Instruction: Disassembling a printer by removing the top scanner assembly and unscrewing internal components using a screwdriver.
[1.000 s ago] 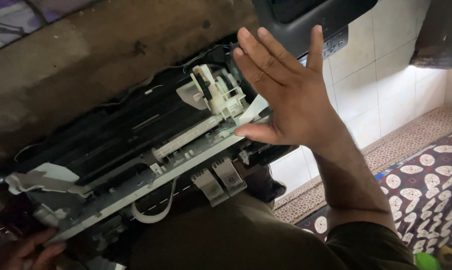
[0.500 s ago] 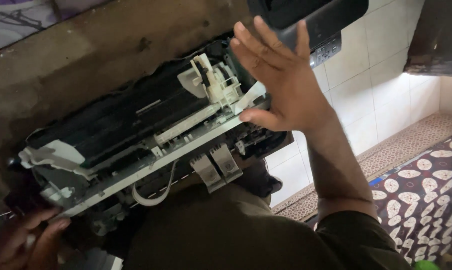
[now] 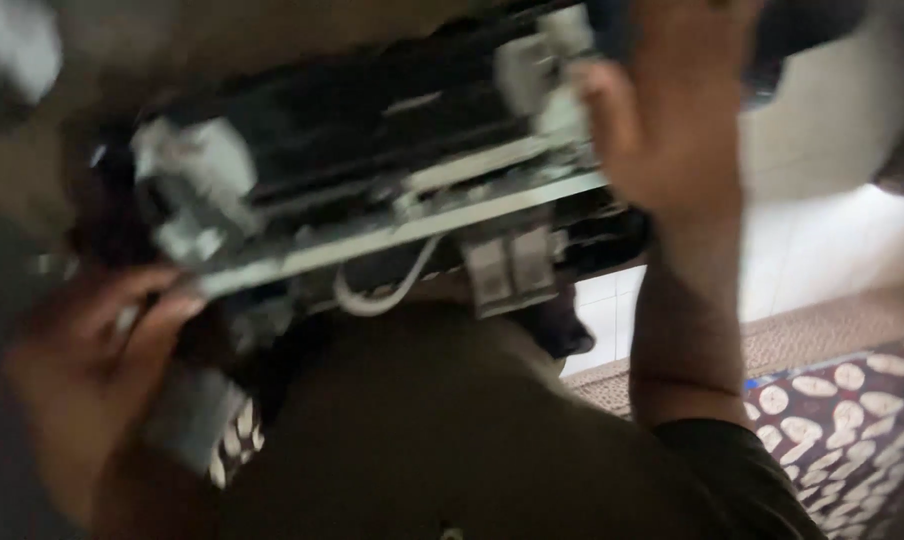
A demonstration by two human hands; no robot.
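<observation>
The printer (image 3: 372, 190), with its cover off, fills the frame from 9 o'clock to 1 o'clock and rests tilted on the person's lap. Its metal rail (image 3: 402, 235) runs from 8 o'clock up toward 2 o'clock. A white cable (image 3: 387, 290) loops just below the rail, near centre. Two grey tabs (image 3: 512, 270) hang from the rail beside the cable.

The right hand (image 3: 662, 130) is at 1 o'clock, palm flat against the printer's right end, fingers extended upward and out of the frame. It presses on the unit; no closed grasp is visible.

The left hand (image 3: 82, 370) is at 8 o'clock, fingers curled at the printer's lower left corner. Motion blur hides whether it grips the frame.

A patterned mat (image 3: 852, 410) lies at 4 o'clock, beside the tiled floor (image 3: 822, 250).
</observation>
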